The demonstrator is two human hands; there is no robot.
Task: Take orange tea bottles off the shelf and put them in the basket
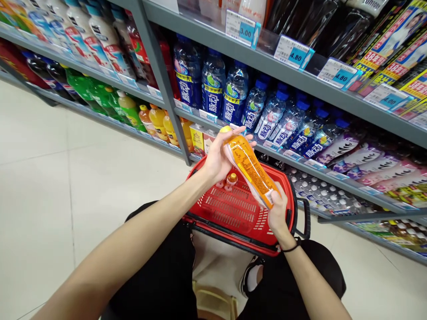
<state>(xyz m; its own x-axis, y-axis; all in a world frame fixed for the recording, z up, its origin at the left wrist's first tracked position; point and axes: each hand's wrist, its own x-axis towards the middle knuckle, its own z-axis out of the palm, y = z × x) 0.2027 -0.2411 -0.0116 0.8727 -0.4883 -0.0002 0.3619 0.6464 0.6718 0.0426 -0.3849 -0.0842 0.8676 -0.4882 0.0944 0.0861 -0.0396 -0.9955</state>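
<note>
An orange drink bottle [251, 171] with a yellow cap is tilted between my two hands, above a red shopping basket [230, 229]. My left hand [220, 155] is around the cap end, its thumb by the cap and some fingers reaching out behind the bottle. At the bottle's base, my right hand [277, 206] grips it from the right side. Inside the basket, a small bottle [231, 180] with an orange-brown cap stands near the far left wall, beside another partly hidden behind my left wrist.
Drink shelves run along the far side, with blue-capped bottles [213, 84] on the middle level. A grey upright post [163, 75] divides them. The basket's black handle [304, 218] sticks out at right. My legs flank the basket, and a yellowish stool [213, 298] shows below.
</note>
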